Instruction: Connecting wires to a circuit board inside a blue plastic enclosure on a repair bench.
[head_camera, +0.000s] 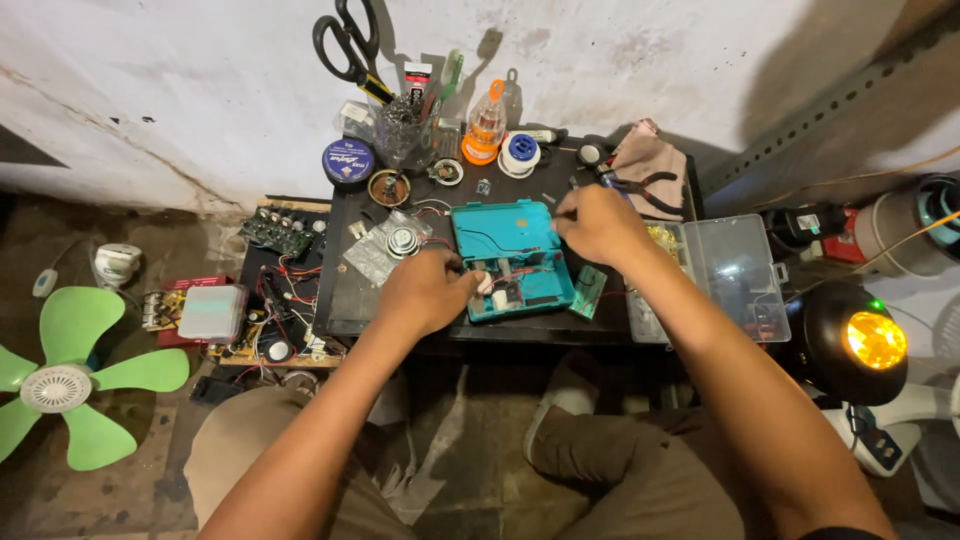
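Dark tabletop (345, 300) stood by the wall, bore a teal case (510, 258), clear box (735, 262), pliers (640, 190), solder spool (519, 153), blue tin (348, 160), cloth (650, 155), jar (405, 140) of tools

Dim overall, warm cast. Strongest source: amber lamp (876, 340) glowing near right, its centre blown out. Far wall (200, 90) brightly lit; scissors (350, 45) and bottle (486, 120) throw hard shadows rightward on it. Large soft shadow far right. Floor murky. Wide-angle bending at edges. Focus sharp mid-frame.
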